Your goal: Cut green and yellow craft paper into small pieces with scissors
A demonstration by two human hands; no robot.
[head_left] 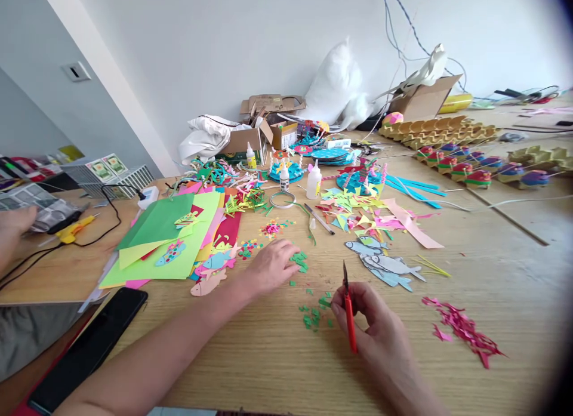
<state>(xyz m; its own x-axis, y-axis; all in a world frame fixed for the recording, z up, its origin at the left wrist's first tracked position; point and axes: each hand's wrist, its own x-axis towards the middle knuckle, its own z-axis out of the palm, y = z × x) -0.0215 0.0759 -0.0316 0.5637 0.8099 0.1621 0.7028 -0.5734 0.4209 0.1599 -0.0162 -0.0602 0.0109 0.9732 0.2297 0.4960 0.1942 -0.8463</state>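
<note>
My right hand (369, 320) holds small red-handled scissors (349, 314), blades pointing up and away. Its fingertips are beside a bit of green paper (324, 302). Further left, my left hand (275, 264) rests on the table with its fingers bent down at a small pile of green paper pieces (299, 261); what its fingertips hold, if anything, is hidden. More green scraps (312, 317) lie between the two hands. Small coloured paper dots (249, 249) lie just beyond my left hand. Grey-blue paper fish (389, 265) lie beyond my right hand.
Coloured paper sheets (156, 225) and a black phone (89, 350) lie at left. Magenta strips (465, 329) are at right. Glue bottles (314, 180), a tape ring (282, 200) and a pen (319, 219) stand or lie beyond. Another person's hand (18, 220) is at the left edge.
</note>
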